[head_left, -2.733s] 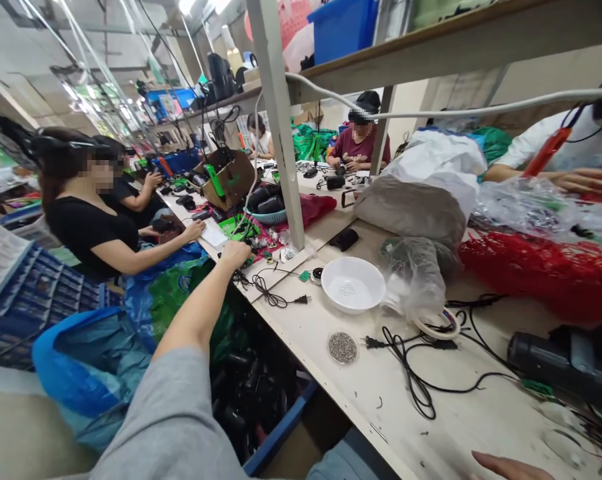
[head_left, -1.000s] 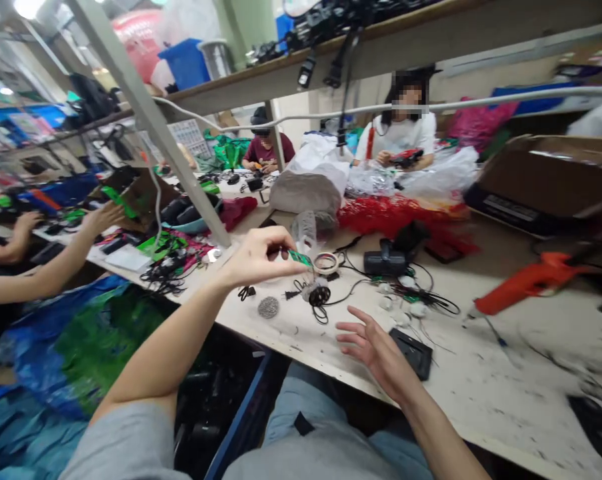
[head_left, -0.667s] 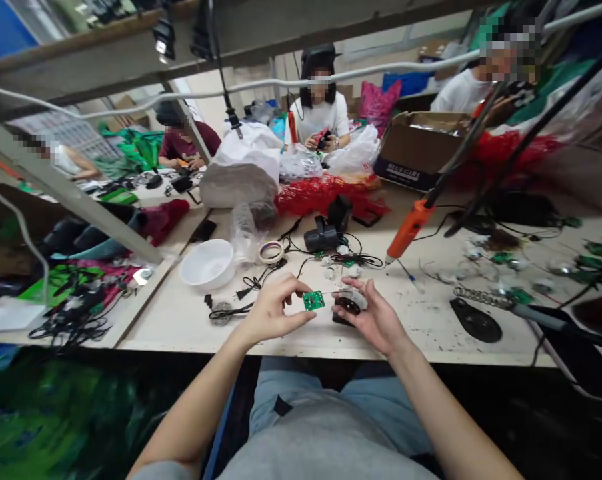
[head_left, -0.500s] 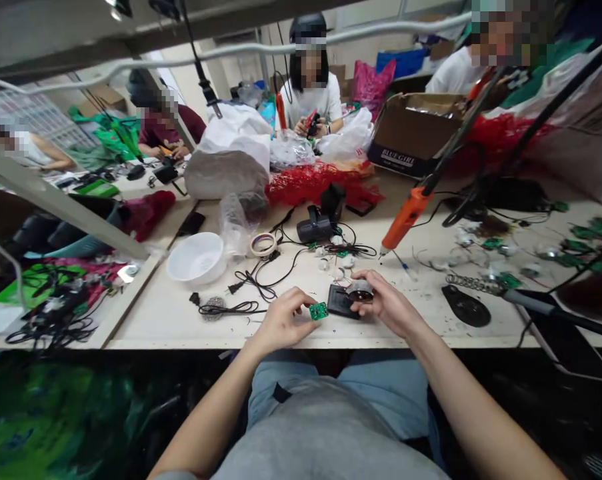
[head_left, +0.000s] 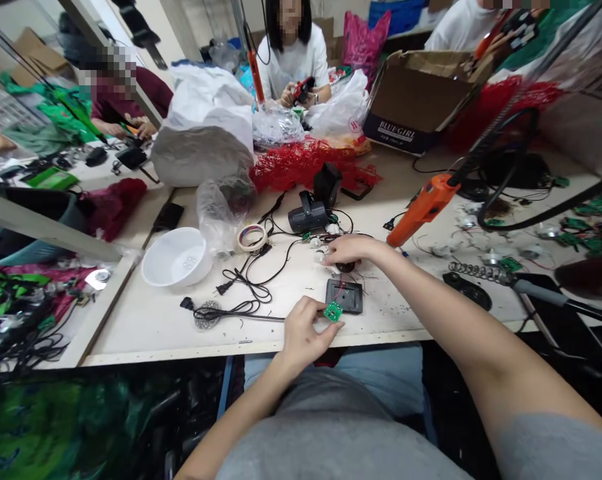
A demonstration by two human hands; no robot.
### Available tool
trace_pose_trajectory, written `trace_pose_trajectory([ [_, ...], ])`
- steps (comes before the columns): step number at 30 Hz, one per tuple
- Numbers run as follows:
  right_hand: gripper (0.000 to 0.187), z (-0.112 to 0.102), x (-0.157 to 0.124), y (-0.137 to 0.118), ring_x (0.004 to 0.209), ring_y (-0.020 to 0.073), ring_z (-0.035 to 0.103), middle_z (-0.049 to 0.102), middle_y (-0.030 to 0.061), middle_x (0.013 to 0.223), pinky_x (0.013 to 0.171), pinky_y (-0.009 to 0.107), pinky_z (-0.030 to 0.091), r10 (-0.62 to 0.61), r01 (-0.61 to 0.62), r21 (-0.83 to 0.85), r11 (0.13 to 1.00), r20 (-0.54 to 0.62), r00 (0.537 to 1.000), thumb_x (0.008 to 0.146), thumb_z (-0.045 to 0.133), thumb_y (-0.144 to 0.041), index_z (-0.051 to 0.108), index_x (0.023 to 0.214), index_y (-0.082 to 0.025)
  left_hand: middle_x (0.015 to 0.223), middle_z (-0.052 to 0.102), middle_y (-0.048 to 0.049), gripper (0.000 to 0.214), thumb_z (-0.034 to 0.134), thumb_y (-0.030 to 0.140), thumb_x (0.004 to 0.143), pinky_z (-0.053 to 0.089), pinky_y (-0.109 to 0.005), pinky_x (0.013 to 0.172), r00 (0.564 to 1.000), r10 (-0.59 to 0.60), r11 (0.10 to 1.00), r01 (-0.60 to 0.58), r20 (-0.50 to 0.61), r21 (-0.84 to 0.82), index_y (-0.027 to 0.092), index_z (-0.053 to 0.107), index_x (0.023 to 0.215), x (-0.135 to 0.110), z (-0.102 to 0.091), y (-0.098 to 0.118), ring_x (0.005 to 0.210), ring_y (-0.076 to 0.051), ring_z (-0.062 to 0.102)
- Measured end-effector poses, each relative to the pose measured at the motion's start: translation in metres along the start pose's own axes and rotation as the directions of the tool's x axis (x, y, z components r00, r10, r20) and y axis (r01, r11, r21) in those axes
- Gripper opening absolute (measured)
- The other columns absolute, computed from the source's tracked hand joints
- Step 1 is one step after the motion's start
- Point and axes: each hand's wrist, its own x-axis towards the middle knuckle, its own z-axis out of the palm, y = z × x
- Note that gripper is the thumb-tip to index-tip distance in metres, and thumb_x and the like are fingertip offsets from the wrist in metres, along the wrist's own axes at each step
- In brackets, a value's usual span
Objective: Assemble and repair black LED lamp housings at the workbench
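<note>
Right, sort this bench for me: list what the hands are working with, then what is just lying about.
In hand:
green circuit board, pinched by the left hand
black square plate beside it
small dark part under the right hand

Lying about:
white bowl
tape roll
orange tool
cardboard box
black cord
</note>
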Motion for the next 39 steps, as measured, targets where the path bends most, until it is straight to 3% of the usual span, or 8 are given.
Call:
trace_pose_trajectory([
  [7,0.049,-0.003,-0.007,-0.018,0.106,0.035,0.069,0.073,0.02,0.114,0.084,0.038,0.052,0.066,-0.046,-0.271,0.962,0.067,0.996,0.079,0.071,-0.042,0.074,0.115,-0.01,0.084,0.063,-0.005,0.023,0.066,0.041,0.091,0.047,-0.03,0.066,0.987,0.163,0.98,-0.161,-0.01,0.118,0.019,0.062,0.097,0.002,0.015,-0.002,0.076,-0.019,0.061],
  [13,0.058,0.006,-0.024,-0.02,0.114,0.0344,0.067,0.071,0.0209,0.122,0.09,0.038,0.051,0.093,-0.087,-0.289,0.953,0.008,0.996,0.084,0.066,-0.047,0.066,0.129,-0.011,0.084,0.062,-0.0052,0.023,0.064,0.041,0.092,0.046,-0.031,0.066,0.979,0.201,0.967,-0.202,0.024,0.157,0.019,0.062,0.098,0.003,0.015,-0.006,0.077,-0.02,0.059],
  [21,0.043,0.018,-0.028,-0.001,0.111,0.0344,0.067,0.073,0.0211,0.115,0.088,0.037,0.05,0.111,-0.123,-0.116,0.986,-0.105,0.988,0.086,0.062,-0.044,0.072,0.112,-0.011,0.089,0.06,-0.0054,0.022,0.064,0.036,0.091,0.048,-0.032,0.07,0.986,0.164,0.983,-0.166,0.038,0.071,0.019,0.062,0.105,0.0,0.01,-0.007,0.081,-0.02,0.059],
  [27,0.032,0.043,-0.06,0.037,0.09,0.0266,0.069,0.073,0.0093,0.089,0.072,0.031,0.049,0.179,-0.121,0.25,0.961,-0.225,0.958,0.092,0.049,-0.047,0.067,0.091,-0.02,0.111,0.061,-0.0098,0.032,0.068,0.029,0.088,0.048,-0.043,0.087,0.937,0.161,0.967,-0.213,0.309,0.142,0.023,0.067,0.119,0.033,-0.024,-0.013,0.101,-0.027,0.056],
  [31,0.034,0.073,-0.085,0.06,0.048,0.0146,0.058,0.062,0.0016,0.064,0.045,0.024,0.039,0.233,-0.118,0.57,0.813,-0.133,0.963,0.09,0.047,-0.05,0.058,0.076,-0.02,0.12,0.06,-0.0089,0.034,0.071,0.026,0.085,0.047,-0.045,0.095,0.867,0.136,0.964,-0.227,0.479,0.138,0.026,0.069,0.119,0.067,-0.035,-0.015,0.109,-0.028,0.053],
  [34,0.037,0.093,-0.095,0.067,0.038,0.011,0.049,0.063,0.0022,0.065,0.036,0.023,0.031,0.289,-0.127,0.764,0.633,-0.081,0.954,0.086,0.049,-0.054,0.059,0.083,-0.019,0.121,0.06,-0.0083,0.033,0.073,0.026,0.084,0.046,-0.046,0.099,0.84,0.157,0.964,-0.244,0.52,0.102,0.026,0.07,0.117,0.081,-0.03,-0.01,0.11,-0.028,0.054],
  [37,0.047,0.108,-0.098,0.067,0.036,0.0092,0.044,0.066,0.004,0.067,0.033,0.021,0.027,0.327,-0.097,0.892,0.441,-0.059,0.943,0.08,0.052,-0.063,0.06,0.09,-0.018,0.124,0.061,-0.0103,0.049,0.077,0.022,0.078,0.048,-0.047,0.095,0.875,0.194,0.95,-0.281,0.444,0.138,0.025,0.065,0.126,0.071,-0.024,0.003,0.111,-0.03,0.054],
  [39,0.054,0.115,-0.099,0.065,0.035,0.0085,0.042,0.063,0.0022,0.064,0.032,0.02,0.025,0.353,-0.064,0.942,0.33,-0.06,0.934,0.074,0.056,-0.07,0.059,0.089,-0.019,0.12,0.063,-0.0119,0.046,0.074,0.021,0.08,0.05,-0.046,0.09,0.919,0.225,0.949,-0.281,0.324,0.14,0.023,0.065,0.125,0.051,-0.02,0.013,0.108,-0.03,0.056],
])
